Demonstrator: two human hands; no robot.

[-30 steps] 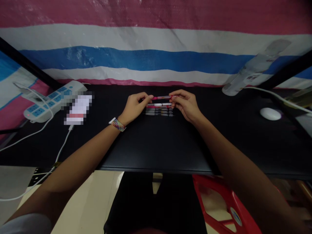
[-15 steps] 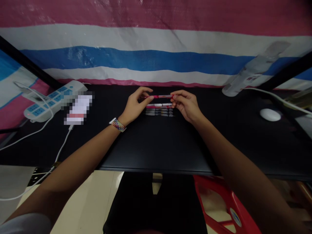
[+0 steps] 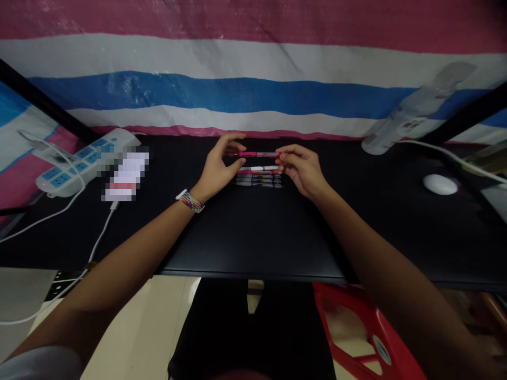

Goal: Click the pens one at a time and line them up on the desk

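A pink-and-clear pen (image 3: 259,154) is pinched at its right end between the thumb and fingers of my right hand (image 3: 301,168). At the pen's other end, my left hand (image 3: 218,168) has its thumb and fingers apart, with the pen's left tip in the gap between them. Just below lies a stack of pens side by side: a white pen (image 3: 259,168), a pink pen (image 3: 253,172) and several grey-clear pens (image 3: 259,181). My right fingertips are close to the right ends of the upper pens.
On the left of the black desk (image 3: 253,232) are a power strip (image 3: 122,138), a blurred-out phone (image 3: 124,174) and a white cable (image 3: 102,232). To the right stand a clear bottle (image 3: 390,129) and a white mouse (image 3: 440,184). A red stool (image 3: 390,338) is below the desk edge.
My left thumb has come off the pink pen and the left fingers have spread apart. My right hand keeps its pinch on the right end. The view has shifted slightly.
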